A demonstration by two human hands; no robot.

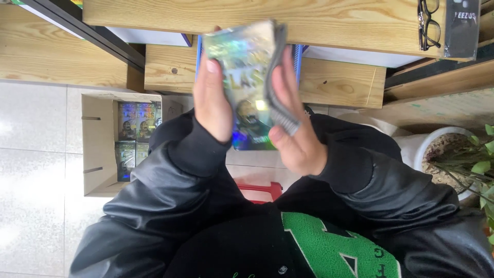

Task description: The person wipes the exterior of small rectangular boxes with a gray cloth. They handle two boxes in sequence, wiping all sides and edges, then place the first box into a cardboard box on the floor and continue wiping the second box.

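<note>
Both arms in black sleeves raised fwd; left hand (213, 100) and right hand (293, 121) face inward, fingers curled in grip.

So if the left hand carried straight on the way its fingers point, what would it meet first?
Probably the front edge of the light wooden shelf. The left hand, gripping a shiny holographic packet, points up toward it, though the gap in depth is unclear.

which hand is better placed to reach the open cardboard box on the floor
Probably the left hand: the cardboard box lies on its side, while the right hand cups the stack of shiny packets from the far side.
</note>
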